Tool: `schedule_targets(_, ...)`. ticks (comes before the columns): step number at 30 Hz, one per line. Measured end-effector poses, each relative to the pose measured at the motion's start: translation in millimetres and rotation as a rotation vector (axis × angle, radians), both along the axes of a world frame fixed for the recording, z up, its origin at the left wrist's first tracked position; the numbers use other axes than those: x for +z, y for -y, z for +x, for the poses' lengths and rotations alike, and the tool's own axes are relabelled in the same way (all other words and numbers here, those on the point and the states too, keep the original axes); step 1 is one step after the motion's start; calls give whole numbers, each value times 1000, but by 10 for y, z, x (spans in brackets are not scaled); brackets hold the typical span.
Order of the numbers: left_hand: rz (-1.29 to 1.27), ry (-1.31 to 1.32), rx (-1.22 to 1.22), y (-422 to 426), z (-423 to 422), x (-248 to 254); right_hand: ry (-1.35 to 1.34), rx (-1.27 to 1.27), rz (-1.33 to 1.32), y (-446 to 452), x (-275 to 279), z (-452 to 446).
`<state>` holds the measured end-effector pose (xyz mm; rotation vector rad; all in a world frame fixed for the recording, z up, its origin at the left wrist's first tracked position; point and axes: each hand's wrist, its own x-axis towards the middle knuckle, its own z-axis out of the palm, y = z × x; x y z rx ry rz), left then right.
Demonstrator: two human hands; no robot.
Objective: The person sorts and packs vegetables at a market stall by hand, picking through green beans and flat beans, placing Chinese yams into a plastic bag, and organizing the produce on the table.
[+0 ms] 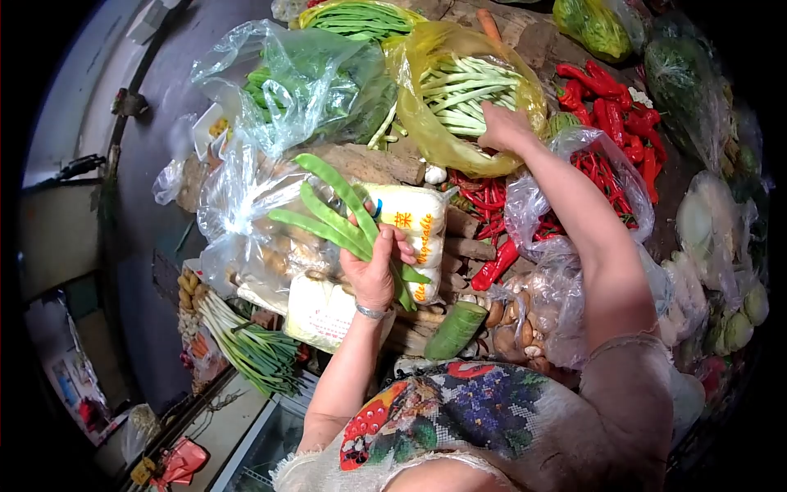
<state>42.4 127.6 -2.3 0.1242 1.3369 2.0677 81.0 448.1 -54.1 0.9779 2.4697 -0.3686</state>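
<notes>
My left hand [374, 269] is closed around several flat green beans [332, 215], which stick out past both sides of the fist. Just behind it lies a white packet with orange lettering [420, 234]. My right hand [502, 128] reaches into an open yellow plastic bag [403, 78] and touches the pale green string beans [463, 90] inside. Its fingertips are hidden, so whether they grip any beans does not show.
A clear bag of green vegetables [316, 86] stands to the left. Red peppers [611, 115] lie at the right, above a clear bag of thin red chillies [602, 176]. Nearer me are a cut green gourd [456, 330], bagged mushrooms [529, 324] and spring onions [254, 344].
</notes>
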Motion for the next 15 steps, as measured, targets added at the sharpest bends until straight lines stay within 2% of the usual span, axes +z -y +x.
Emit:
schedule_targets(3, -9, -10, -1, 0, -7, 7, -12, 78, 137, 39, -89, -8)
schedule_targets(7, -25, 0, -4, 6, -2, 18, -130, 53, 79, 48, -70, 25)
schedule_targets(10, -20, 3, -7, 9, -4, 13, -169, 111, 27, 11, 208, 81)
schedule_targets(11, -11, 1, -2, 9, -1, 3, -81, 30, -77, -70, 274, 73)
schedule_targets(12, -14, 5, -2, 14, -4, -1, -119, 23, -111, -49, 477, 133)
schedule_targets(15, -12, 13, 12, -6, 14, -10, -172, 5, 28, -112, 526, 326)
